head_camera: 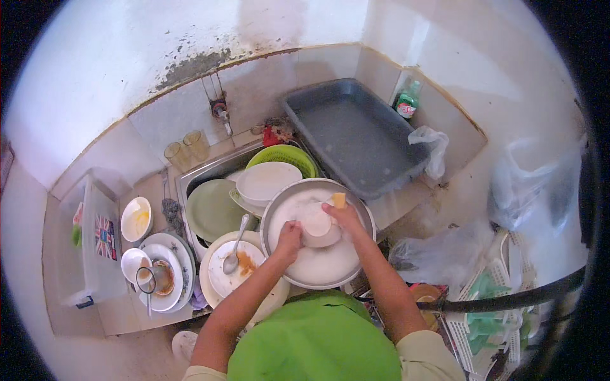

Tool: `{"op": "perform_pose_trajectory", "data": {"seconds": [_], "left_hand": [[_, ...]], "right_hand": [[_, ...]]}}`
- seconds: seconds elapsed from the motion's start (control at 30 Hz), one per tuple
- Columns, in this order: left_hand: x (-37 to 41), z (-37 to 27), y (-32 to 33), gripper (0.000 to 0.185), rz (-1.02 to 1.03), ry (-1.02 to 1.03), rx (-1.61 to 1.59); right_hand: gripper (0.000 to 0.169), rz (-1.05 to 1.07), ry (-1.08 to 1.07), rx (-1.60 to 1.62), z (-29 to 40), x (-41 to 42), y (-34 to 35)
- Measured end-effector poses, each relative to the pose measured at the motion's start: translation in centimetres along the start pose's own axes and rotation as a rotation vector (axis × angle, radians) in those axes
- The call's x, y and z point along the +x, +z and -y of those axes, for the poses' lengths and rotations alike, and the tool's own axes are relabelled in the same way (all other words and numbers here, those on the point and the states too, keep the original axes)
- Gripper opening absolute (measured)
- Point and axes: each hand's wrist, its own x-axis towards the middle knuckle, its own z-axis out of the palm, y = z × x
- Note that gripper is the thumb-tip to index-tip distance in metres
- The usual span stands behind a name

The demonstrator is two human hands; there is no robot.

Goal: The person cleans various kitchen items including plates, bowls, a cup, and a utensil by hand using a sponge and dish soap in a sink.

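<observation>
A white bowl, tilted with its base towards me, is between my hands over a round metal basin of foamy, whitish water. My left hand grips the bowl's left side. On the opposite side, my right hand holds the bowl, and a yellow sponge sticks up beside its fingers. Left of the basin, a plate with brown food residue carries a metal spoon. Behind it, a green plate, a white oval dish and a green colander are piled at the sink.
A large dark grey tub stands at the back right, near a green bottle. Stacked dirty plates, a soiled bowl and a clear plastic bin are at left. A tap projects from the wall near two glasses.
</observation>
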Motion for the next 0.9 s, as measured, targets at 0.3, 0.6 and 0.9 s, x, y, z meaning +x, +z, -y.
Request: {"op": "perform_pose_trajectory", "data": {"seconds": [0.3,0.6,0.9], "left_hand": [[2.9,0.4,0.8,0.053,0.167,-0.652,-0.846],[2.7,2.9,0.8,0.057,0.355,-0.243,-0.448],[2.6,3.6,-2.5,0.050,0.385,-0.060,-0.058]], "right_hand": [[0.043,0.073,-0.382,-0.370,-3.3,-2.7,5.1],[0.034,0.172,-0.557,-0.656,-2.0,-0.9,5.2],[0.034,0.527,-0.746,-0.888,1.6,-2.6,2.3]]}}
